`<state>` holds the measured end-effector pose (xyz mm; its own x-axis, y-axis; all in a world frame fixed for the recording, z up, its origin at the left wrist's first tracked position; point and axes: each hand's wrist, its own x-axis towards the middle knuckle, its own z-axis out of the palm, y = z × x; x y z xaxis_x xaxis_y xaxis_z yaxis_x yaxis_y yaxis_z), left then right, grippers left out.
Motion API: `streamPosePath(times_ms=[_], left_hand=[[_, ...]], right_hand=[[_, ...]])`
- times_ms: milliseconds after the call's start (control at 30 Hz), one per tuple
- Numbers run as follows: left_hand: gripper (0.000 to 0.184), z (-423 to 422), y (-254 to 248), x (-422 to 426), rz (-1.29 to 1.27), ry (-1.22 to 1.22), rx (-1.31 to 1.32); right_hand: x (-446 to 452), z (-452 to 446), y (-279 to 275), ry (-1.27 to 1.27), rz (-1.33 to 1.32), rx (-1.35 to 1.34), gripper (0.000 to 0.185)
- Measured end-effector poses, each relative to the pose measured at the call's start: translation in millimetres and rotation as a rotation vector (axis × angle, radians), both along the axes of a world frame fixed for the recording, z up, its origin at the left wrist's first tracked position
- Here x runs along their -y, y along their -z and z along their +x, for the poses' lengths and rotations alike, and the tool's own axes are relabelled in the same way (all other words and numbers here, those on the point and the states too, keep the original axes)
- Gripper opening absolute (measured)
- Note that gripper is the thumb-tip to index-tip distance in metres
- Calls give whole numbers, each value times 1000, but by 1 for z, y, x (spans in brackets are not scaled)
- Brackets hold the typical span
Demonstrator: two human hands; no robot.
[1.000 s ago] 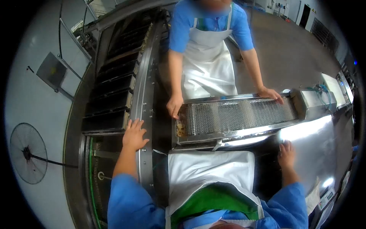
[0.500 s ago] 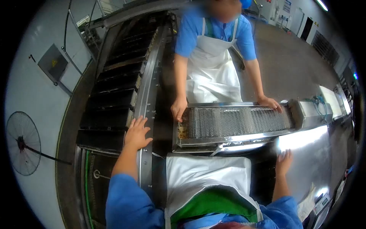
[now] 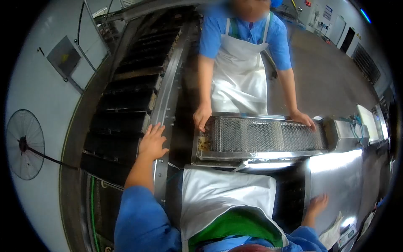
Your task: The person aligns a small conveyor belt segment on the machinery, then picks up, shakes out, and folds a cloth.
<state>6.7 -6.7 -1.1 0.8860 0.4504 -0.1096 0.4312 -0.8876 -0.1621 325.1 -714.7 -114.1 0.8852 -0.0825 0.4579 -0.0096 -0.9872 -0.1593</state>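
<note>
My left hand (image 3: 153,143) rests with its fingers spread on the steel rail (image 3: 161,164) beside a row of black lidded moulds (image 3: 119,122). My right hand (image 3: 317,206) lies by the left side of a bare steel tabletop (image 3: 338,176), holding nothing I can see. Ahead of me stands a narrow steel frame with a metal mesh belt (image 3: 247,134). Yellowish crumbs (image 3: 204,142) lie at its left end. Across from me, a co-worker in a white apron (image 3: 239,75) has one hand (image 3: 202,116) on the belt's left end and another hand (image 3: 303,119) near its right.
A steel box (image 3: 347,133) with blue tubing sits at the belt's right end. A fan (image 3: 25,145) stands by the left wall. At lower right are a whitish cloth (image 3: 333,232) and a small device with a display (image 3: 346,237).
My right hand has moved back towards me along the steel tabletop. My left hand stays on the rail. The whole view has shifted slightly; the co-worker's hands keep their places on the belt frame.
</note>
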Motion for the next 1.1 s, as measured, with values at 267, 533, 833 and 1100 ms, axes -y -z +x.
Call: streamPosePath(times_ms=[267, 533, 833, 1100], left_hand=[[42, 1, 4, -3, 9, 11, -28], [45, 4, 0, 0, 18, -2, -113], [62, 3, 2, 2, 5, -16, -4], [63, 7, -2, 5, 33, -43, -60]], right_hand=[[-4, -22, 0, 82, -92, -21, 30], [-6, -19, 0, 148, -132, -31, 31], [5, -12, 17, 167, -204, -38, 30], [5, -10, 22, 217, -222, -22, 31]])
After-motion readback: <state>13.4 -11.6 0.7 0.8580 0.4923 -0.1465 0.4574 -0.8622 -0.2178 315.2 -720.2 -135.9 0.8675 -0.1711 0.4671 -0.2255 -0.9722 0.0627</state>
